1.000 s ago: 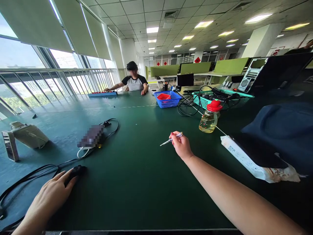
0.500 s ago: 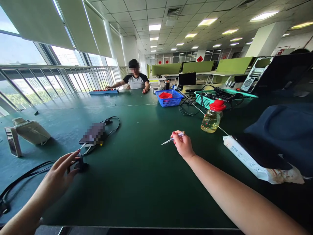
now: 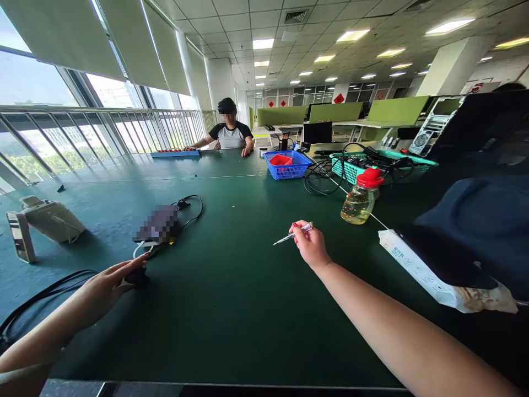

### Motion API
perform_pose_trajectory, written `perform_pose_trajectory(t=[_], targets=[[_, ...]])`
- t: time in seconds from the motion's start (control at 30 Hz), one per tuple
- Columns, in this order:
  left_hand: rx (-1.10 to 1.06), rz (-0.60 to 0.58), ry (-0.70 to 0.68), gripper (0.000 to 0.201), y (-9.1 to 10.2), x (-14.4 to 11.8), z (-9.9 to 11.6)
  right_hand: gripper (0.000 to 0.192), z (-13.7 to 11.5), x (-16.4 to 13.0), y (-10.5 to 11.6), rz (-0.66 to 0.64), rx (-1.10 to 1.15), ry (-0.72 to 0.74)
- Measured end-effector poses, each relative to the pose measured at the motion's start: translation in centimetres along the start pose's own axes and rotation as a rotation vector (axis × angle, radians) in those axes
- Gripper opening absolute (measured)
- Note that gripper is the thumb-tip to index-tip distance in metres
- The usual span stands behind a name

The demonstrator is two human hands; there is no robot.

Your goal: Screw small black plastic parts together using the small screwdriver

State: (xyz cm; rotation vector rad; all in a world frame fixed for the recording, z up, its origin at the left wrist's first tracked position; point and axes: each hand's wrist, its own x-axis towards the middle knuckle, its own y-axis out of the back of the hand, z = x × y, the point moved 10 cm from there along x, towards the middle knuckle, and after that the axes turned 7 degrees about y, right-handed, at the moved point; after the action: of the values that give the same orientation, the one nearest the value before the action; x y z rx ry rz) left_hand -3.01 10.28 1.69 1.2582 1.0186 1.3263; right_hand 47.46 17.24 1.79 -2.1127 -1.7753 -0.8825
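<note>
My right hand [image 3: 309, 243] is held above the green table [image 3: 231, 286], pinching a thin pen-like screwdriver [image 3: 289, 236] whose metal tip points left. My left hand [image 3: 108, 285] lies low at the left with fingers stretched out, its fingertips on a small black plug [image 3: 137, 275] at the end of a black cable [image 3: 37, 300]. Just beyond that plug sits a blurred dark device [image 3: 159, 225] with a white cable and a black cable attached.
A red-capped bottle of yellowish liquid [image 3: 360, 198] stands right of centre. A white packet [image 3: 430, 273] and dark blue fabric [image 3: 483, 220] lie at the right. A blue basket [image 3: 287, 164], a teal basket with cables [image 3: 363, 162] and a seated person [image 3: 229, 132] are farther back. A beige device [image 3: 45, 220] sits at the left.
My left hand lifted off the black plug, spread its fingers, then settled back with its fingertips on the plug. My right hand and the screwdriver have barely moved.
</note>
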Motion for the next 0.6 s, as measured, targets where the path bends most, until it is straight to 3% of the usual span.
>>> perform_pose_trajectory(t=[0.23,0.37,0.6], targets=[[-0.053,-0.009,0.143,0.072,1.2,-0.2,2.5,0.047,-0.2,0.0,0.0,-0.01,-0.016,0.013],[-0.058,0.005,0.21,0.078,1.9,-0.7,2.8,0.048,-0.2,0.0,0.0,-0.006,-0.027,0.015],[-0.03,-0.031,0.093,0.065,1.2,-0.7,2.3,0.047,-0.3,0.0,-0.1,-0.015,-0.039,0.034]])
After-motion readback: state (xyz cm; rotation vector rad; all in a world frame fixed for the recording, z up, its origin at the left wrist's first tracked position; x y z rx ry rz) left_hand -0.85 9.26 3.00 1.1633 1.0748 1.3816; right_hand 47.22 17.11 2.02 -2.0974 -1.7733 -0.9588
